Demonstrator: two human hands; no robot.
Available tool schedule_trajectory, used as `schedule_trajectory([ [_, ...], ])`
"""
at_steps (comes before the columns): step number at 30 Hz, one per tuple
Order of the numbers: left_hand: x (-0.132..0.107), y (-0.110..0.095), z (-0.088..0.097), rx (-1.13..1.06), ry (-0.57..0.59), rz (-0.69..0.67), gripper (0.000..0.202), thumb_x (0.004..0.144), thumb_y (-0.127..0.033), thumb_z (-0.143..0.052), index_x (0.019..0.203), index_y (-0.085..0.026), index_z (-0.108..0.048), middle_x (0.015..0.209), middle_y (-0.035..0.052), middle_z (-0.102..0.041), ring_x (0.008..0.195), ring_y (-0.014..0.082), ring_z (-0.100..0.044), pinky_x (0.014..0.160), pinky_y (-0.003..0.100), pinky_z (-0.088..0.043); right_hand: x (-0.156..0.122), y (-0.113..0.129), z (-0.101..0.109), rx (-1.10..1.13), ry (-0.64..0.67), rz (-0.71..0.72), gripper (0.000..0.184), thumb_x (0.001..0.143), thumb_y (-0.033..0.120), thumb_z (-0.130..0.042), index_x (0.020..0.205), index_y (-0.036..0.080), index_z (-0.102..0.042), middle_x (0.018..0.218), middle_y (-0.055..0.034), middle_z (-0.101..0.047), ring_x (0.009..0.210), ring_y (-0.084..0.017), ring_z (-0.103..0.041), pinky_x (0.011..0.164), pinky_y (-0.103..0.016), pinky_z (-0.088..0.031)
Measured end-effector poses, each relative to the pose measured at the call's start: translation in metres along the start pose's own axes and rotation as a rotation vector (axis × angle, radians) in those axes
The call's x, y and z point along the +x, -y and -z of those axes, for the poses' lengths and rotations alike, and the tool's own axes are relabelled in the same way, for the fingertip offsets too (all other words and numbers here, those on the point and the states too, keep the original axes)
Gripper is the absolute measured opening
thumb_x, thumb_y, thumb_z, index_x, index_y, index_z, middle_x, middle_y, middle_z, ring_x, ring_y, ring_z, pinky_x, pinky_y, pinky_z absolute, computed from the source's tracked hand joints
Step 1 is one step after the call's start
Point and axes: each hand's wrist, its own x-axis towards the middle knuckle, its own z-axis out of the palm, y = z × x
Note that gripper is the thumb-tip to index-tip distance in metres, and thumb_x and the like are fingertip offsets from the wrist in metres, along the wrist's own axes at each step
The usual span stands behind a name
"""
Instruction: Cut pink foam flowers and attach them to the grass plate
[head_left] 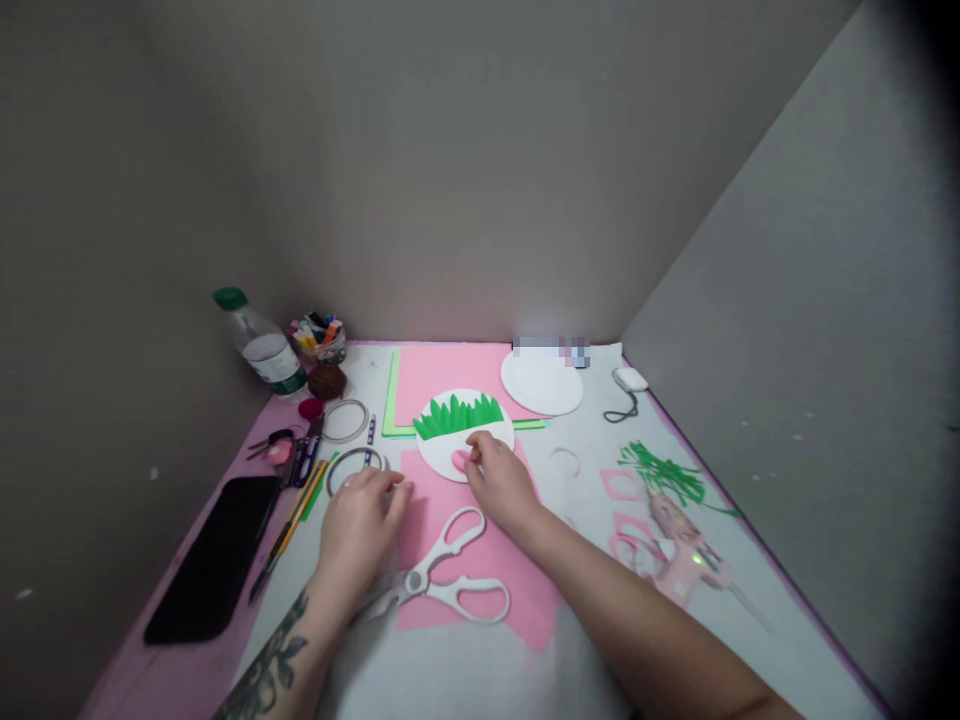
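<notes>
A white paper disc [439, 458] lies in the middle of the table, with a green paper grass strip [457, 416] across its upper part. Over the lower part of this disc, my right hand [501, 482] pinches a small pink paper piece [459, 460]. My left hand [361, 520] hovers or rests left of the disc, fingers loosely apart, with nothing seen in it. White-handled scissors [417, 580] lie spread on a pink paper sheet [517, 585] between my forearms; their blades are partly behind my left wrist.
Left side: a bottle [266, 350], a cup of markers [328, 345], tape rings [345, 421], pencils [294, 520] and a black phone-like slab [214, 560]. Stacked coloured sheets [450, 370] and a white plate [541, 382] lie behind. Green strips [667, 472] and a lit glue gun [682, 550] are right.
</notes>
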Motion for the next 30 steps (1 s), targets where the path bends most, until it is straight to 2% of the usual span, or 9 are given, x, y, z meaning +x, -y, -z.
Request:
schedule_trajectory([
  [3, -0.006, -0.012, -0.014, -0.404, 0.094, 0.092, 0.027, 0.082, -0.038, -0.052, 0.073, -0.017, -0.067, 0.075, 0.0059, -0.067, 0.071, 0.0190, -0.059, 0.067, 0.029, -0.044, -0.002, 0.004, 0.000, 0.003, -0.088, 0.081, 0.017, 0.083, 0.011, -0.049, 0.099, 0.018, -0.052, 0.079, -0.0054, -0.063, 0.074, -0.020, -0.058, 0.064, -0.030, -0.043],
  [5, -0.010, -0.022, -0.022, -0.704, 0.204, 0.225, 0.028, 0.080, -0.041, -0.055, 0.075, -0.015, -0.065, 0.068, 0.0035, -0.064, 0.063, 0.0159, -0.056, 0.059, 0.025, -0.043, -0.008, 0.010, 0.003, 0.000, -0.206, 0.232, 0.011, 0.085, 0.013, -0.049, 0.093, 0.020, -0.051, 0.079, -0.0056, -0.063, 0.074, -0.020, -0.056, 0.066, -0.031, -0.044],
  [8, -0.015, -0.033, -0.029, -0.967, 0.212, 0.382, 0.031, 0.075, -0.044, -0.062, 0.084, -0.014, -0.063, 0.065, -0.0004, -0.058, 0.054, 0.0104, -0.050, 0.050, 0.020, -0.038, -0.018, 0.023, 0.006, -0.049, -0.328, 0.457, 0.011, 0.086, 0.012, -0.050, 0.089, 0.022, -0.049, 0.073, -0.0039, -0.061, 0.068, -0.019, -0.052, 0.064, -0.031, -0.042],
  [14, -0.019, -0.038, -0.034, -1.106, 0.079, 0.471, 0.023, 0.076, -0.037, -0.062, 0.074, -0.016, -0.054, 0.059, -0.0063, -0.049, 0.047, 0.0061, -0.042, 0.046, 0.017, -0.035, -0.032, 0.037, 0.006, -0.171, -0.342, 0.623, 0.016, 0.082, 0.007, -0.052, 0.085, 0.023, -0.050, 0.068, -0.0022, -0.061, 0.060, -0.018, -0.046, 0.055, -0.030, -0.035],
  [18, -0.018, -0.033, -0.032, -0.999, -0.006, 0.355, 0.014, 0.078, -0.029, -0.057, 0.074, -0.016, -0.058, 0.063, -0.0030, -0.057, 0.058, 0.0106, -0.053, 0.055, 0.020, -0.042, -0.034, 0.040, 0.011, 0.052, -0.233, 0.664, 0.017, 0.081, 0.008, -0.052, 0.087, 0.024, -0.051, 0.077, -0.0025, -0.064, 0.064, -0.016, -0.051, 0.059, -0.030, -0.040],
  [20, -0.017, -0.029, -0.029, -0.872, -0.084, 0.280, 0.014, 0.078, -0.028, -0.057, 0.078, -0.016, -0.063, 0.071, 0.0007, -0.064, 0.068, 0.0142, -0.058, 0.064, 0.023, -0.046, -0.032, 0.044, 0.016, 0.317, -0.195, 0.560, 0.013, 0.081, 0.012, -0.055, 0.086, 0.023, -0.051, 0.078, -0.0025, -0.061, 0.069, -0.016, -0.054, 0.063, -0.030, -0.044],
  [22, -0.016, -0.024, -0.027, -0.744, -0.148, 0.175, 0.015, 0.079, -0.027, -0.057, 0.080, -0.016, -0.067, 0.077, 0.0033, -0.068, 0.073, 0.0163, -0.061, 0.069, 0.025, -0.047, -0.028, 0.047, 0.020, 0.569, -0.145, 0.325, 0.008, 0.079, 0.016, -0.058, 0.080, 0.022, -0.051, 0.078, -0.0022, -0.056, 0.073, -0.016, -0.054, 0.064, -0.029, -0.046],
  [25, -0.015, -0.018, -0.024, -0.623, -0.194, 0.001, 0.015, 0.081, -0.023, -0.056, 0.079, -0.018, -0.070, 0.079, 0.0043, -0.070, 0.075, 0.0166, -0.062, 0.070, 0.025, -0.047, -0.020, 0.050, 0.024, 0.836, 0.069, -0.033, 0.010, 0.075, 0.022, -0.062, 0.070, 0.020, -0.053, 0.088, -0.0038, -0.054, 0.076, -0.016, -0.055, 0.061, -0.026, -0.046],
  [30, -0.018, -0.014, -0.026, -0.536, -0.229, -0.126, 0.018, 0.083, -0.020, -0.054, 0.083, -0.020, -0.071, 0.082, 0.0044, -0.072, 0.077, 0.0166, -0.064, 0.073, 0.025, -0.048, -0.015, 0.051, 0.023, 1.077, 0.261, -0.263, 0.014, 0.068, 0.023, -0.067, 0.063, 0.017, -0.055, 0.094, -0.0045, -0.055, 0.080, -0.016, -0.056, 0.067, -0.026, -0.047],
])
